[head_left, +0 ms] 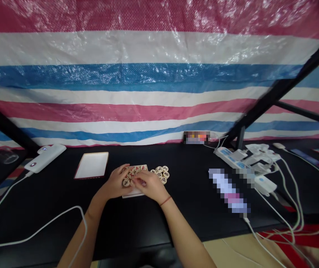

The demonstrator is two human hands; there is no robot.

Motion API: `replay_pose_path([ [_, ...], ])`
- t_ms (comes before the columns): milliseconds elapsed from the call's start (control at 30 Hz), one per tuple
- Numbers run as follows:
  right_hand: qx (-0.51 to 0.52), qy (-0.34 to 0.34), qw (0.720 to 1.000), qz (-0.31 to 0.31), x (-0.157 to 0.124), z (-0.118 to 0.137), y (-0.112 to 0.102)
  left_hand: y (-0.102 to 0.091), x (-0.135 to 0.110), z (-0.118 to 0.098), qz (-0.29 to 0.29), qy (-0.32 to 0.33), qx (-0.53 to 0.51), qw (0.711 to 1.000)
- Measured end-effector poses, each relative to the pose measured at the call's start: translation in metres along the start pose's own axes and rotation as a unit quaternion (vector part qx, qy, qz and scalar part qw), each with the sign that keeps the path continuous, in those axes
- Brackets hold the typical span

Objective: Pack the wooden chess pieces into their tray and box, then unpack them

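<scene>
A small shallow box (133,193) lies on the black table (198,208), partly filled with round wooden chess discs (133,172) marked in red and black. More such discs (162,173) lie loose just right of it. My left hand (116,183) rests curled on the box's left side, touching the discs. My right hand (150,185) is bent over the box's front, its fingertips pinched on a disc (134,182). A red thread sits on my right wrist.
A white box lid (91,165) lies left of the box. A white power bank (45,157) with a long cable (36,230) is at far left. Power strips with plugs and cables (248,160) crowd the right. A striped tarp (159,74) hangs behind.
</scene>
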State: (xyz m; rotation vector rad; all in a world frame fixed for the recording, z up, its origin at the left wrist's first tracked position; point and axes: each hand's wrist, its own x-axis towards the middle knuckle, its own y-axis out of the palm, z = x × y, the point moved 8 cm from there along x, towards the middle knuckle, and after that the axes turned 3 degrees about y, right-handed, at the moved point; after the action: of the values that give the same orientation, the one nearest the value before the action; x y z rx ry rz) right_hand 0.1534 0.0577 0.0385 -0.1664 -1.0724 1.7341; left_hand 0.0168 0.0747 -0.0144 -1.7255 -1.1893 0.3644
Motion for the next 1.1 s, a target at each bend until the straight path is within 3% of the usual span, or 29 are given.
replay_pose_path([
  [100,-0.021,0.107,0.988,-0.113,-0.005,-0.032,-0.035,0.001,0.002,-0.005,0.004,-0.02,0.001,1.0],
  [167,-0.069,0.192,0.967,-0.15,-0.011,-0.056,-0.055,0.003,0.003,-0.008,0.006,-0.035,0.006,0.999],
  [233,-0.115,0.244,0.956,-0.112,-0.012,-0.074,-0.063,0.004,0.003,-0.009,0.011,-0.04,0.014,0.999],
  [300,-0.152,0.262,0.953,-0.029,-0.009,-0.085,-0.06,0.006,0.003,-0.009,0.014,-0.041,0.018,0.999],
  [400,-0.193,0.273,0.938,0.09,-0.002,-0.091,-0.052,0.006,0.003,-0.007,0.013,-0.045,0.014,0.999],
  [500,-0.215,0.286,0.92,0.162,0.006,-0.093,-0.047,0.006,0.002,-0.006,0.013,-0.051,0.006,0.999],
  [800,-0.231,0.303,0.902,0.204,0.025,-0.104,-0.04,0.009,0.0,-0.005,-0.007,-0.034,0.011,0.999],
  [1100,-0.25,0.304,0.893,0.218,0.034,-0.106,-0.033,0.01,0.001,-0.007,0.017,-0.032,0.022,0.999],
])
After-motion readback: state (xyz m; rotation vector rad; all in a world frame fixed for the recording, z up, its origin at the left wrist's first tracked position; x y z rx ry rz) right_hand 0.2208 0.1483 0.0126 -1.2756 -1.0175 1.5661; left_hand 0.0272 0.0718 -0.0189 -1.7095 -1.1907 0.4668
